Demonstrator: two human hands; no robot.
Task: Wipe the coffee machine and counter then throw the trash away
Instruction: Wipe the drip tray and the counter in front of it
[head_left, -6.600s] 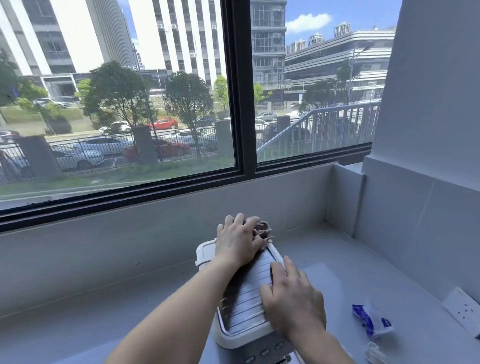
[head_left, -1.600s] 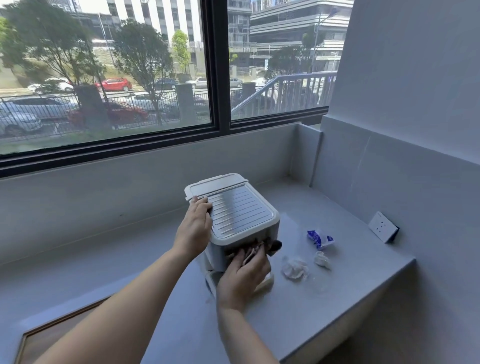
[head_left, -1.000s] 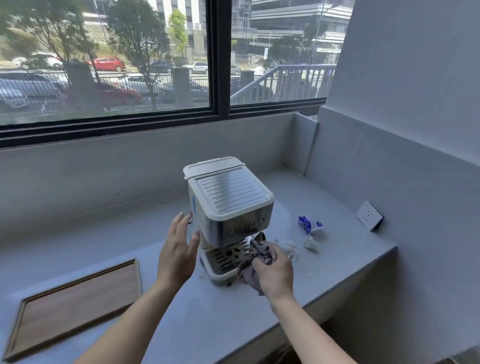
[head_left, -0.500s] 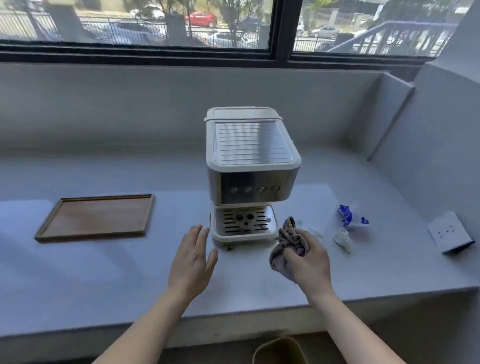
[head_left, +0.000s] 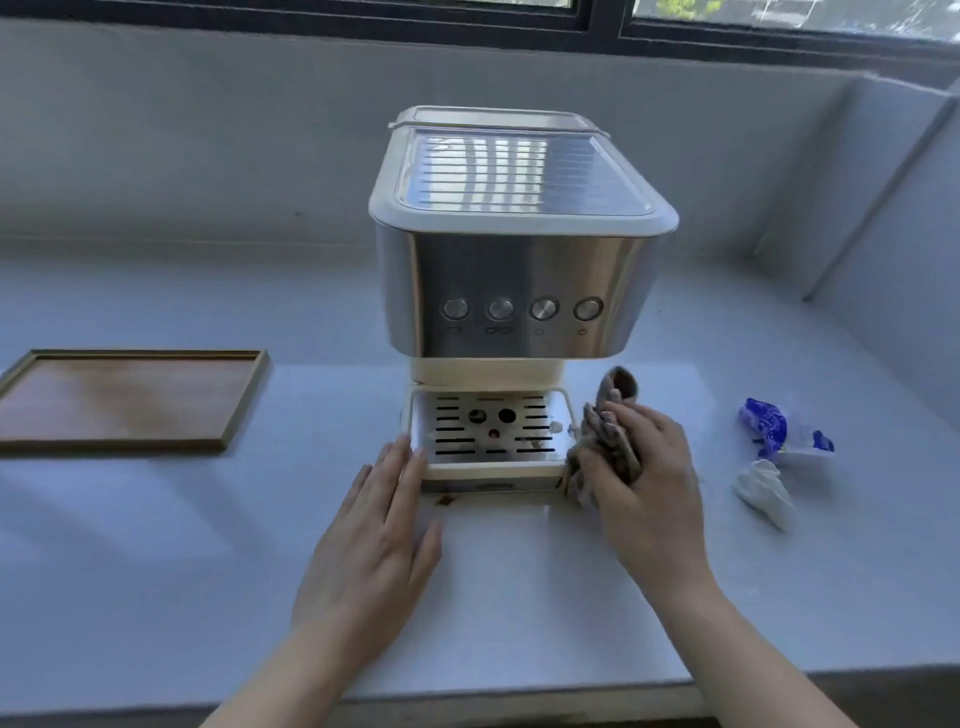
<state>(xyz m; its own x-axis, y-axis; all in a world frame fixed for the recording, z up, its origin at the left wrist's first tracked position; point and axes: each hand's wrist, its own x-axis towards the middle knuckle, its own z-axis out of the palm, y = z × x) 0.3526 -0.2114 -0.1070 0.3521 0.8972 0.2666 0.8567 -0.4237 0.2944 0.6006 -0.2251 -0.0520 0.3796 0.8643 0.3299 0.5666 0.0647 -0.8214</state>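
Both hands now closer to the drip tray than half a second ago.
Left hand flat and open on the tabletop, fingertips at the drip tray corner; right hand clutches grey cloth against the tray's right side. White and blue trash lies right. Coffee machine centre; wooden tray far left.

Head view, close, looking down (forward) at counter

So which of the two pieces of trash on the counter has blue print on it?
The crumpled wrapper, the one farther from the counter's front edge. The other piece, just in front of it, is plain white.
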